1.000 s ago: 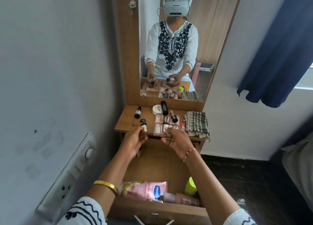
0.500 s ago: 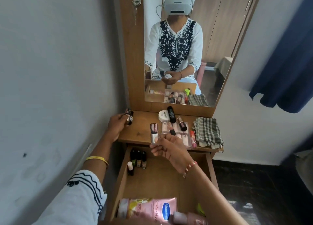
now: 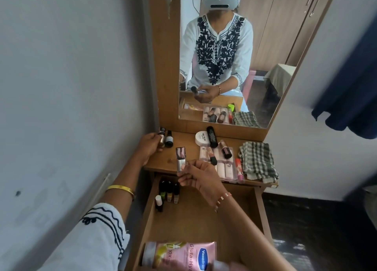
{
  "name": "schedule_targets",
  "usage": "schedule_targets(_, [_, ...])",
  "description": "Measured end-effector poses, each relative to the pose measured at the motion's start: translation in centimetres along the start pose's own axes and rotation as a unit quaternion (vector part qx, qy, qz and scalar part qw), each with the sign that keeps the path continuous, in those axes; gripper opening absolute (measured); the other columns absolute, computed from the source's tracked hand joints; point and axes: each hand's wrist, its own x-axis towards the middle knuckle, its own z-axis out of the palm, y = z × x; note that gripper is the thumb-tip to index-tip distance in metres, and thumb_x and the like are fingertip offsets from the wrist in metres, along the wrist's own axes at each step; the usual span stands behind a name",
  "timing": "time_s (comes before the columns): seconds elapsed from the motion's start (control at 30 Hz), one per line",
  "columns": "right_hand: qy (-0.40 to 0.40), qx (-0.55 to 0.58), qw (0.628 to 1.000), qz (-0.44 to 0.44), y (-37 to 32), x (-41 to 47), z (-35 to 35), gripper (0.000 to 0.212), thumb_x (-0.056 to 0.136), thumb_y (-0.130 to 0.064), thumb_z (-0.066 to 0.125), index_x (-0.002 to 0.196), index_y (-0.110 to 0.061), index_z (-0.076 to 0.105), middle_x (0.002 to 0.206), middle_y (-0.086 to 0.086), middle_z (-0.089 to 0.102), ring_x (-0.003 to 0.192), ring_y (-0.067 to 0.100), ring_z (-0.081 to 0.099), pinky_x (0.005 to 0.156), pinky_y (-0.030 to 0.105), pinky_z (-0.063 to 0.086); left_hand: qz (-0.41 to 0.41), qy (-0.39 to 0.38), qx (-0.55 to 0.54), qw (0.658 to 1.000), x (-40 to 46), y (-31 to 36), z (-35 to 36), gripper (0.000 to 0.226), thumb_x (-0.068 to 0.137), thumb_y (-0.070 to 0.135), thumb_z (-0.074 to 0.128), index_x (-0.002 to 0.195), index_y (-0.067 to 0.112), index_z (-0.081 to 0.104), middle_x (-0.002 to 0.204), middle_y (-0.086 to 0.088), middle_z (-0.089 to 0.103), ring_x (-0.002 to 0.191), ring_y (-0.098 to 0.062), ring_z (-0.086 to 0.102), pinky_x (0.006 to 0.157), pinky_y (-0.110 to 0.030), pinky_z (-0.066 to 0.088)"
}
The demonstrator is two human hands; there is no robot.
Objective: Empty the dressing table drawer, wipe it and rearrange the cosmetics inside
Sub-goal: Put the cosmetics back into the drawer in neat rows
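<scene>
left hand [image 3: 148,146]: gone from the counter's front edge to its back-left corner, gripping a small dark-capped bottle [image 3: 162,137] beside another | right hand [image 3: 199,176]: lifted a clear silver-banded lip-gloss tube [image 3: 180,158] upright above the open wooden drawer [image 3: 195,219]

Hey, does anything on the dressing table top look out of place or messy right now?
Slightly. Several loose lipsticks lie askew on top of the clear organiser instead of in its slots. Nothing looks spilled or broken.
</scene>
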Motion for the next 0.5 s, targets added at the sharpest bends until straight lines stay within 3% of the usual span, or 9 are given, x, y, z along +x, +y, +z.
schedule_targets(0.17, [0.005, -0.003, 1.000, 0.001, 0.1, 0.1, -0.3, 0.002, 0.088, -0.006, 0.057, 0.089, -0.006, 0.059, 0.076, 0.009, 0.067, 0.058, 0.012, 0.063, 0.056, 0.019, 0.054, 0.011, -0.034, 0.011, 0.999, -0.5, 0.9, 1.7, 0.033, 0.098, 0.019, 0.039, 0.127, 0.009, 0.050, 0.103, -0.010, 0.059, 0.074, -0.011, 0.057, 0.063, -0.022, 0.048])
schedule_targets(0.3, [0.008, -0.008, 1.000, 0.003, 0.5, 0.2, -0.5, 0.004, 0.088, -0.007, 0.058, 0.092, -0.004, 0.059, 0.077, 0.010, 0.068, 0.059, 0.012, 0.064, 0.057, 0.020, 0.054, 0.021, -0.066, -0.006, 0.998, -1.8, 1.4, 3.6, 0.026, 0.097, 0.015, 0.038, 0.113, 0.007, 0.057, 0.093, -0.008, 0.060, 0.073, -0.011, 0.056, 0.053, -0.012, 0.048])
schedule_targets(0.43, [0.015, -0.008, 1.000, 0.002, 0.7, 0.1, -0.8, 0.006, 0.088, -0.006, 0.058, 0.093, -0.003, 0.059, 0.078, 0.010, 0.068, 0.059, 0.012, 0.064, 0.057, 0.020, 0.054, 0.027, -0.090, -0.013, 0.996, -2.4, 1.2, 4.9, 0.028, 0.096, 0.016, 0.041, 0.114, 0.004, 0.059, 0.099, -0.011, 0.063, 0.092, -0.022, 0.058, 0.083, -0.031, 0.045])
schedule_targets(0.5, [0.020, -0.006, 1.000, 0.004, 0.7, 0.0, -0.9, 0.004, 0.088, -0.005, 0.058, 0.092, -0.004, 0.059, 0.078, 0.011, 0.068, 0.058, 0.013, 0.063, 0.057, 0.020, 0.054, 0.025, -0.096, -0.021, 0.995, -2.6, 1.2, 5.2, 0.026, 0.096, 0.014, 0.043, 0.114, 0.003, 0.058, 0.103, -0.015, 0.063, 0.094, -0.023, 0.057, 0.090, -0.036, 0.044])
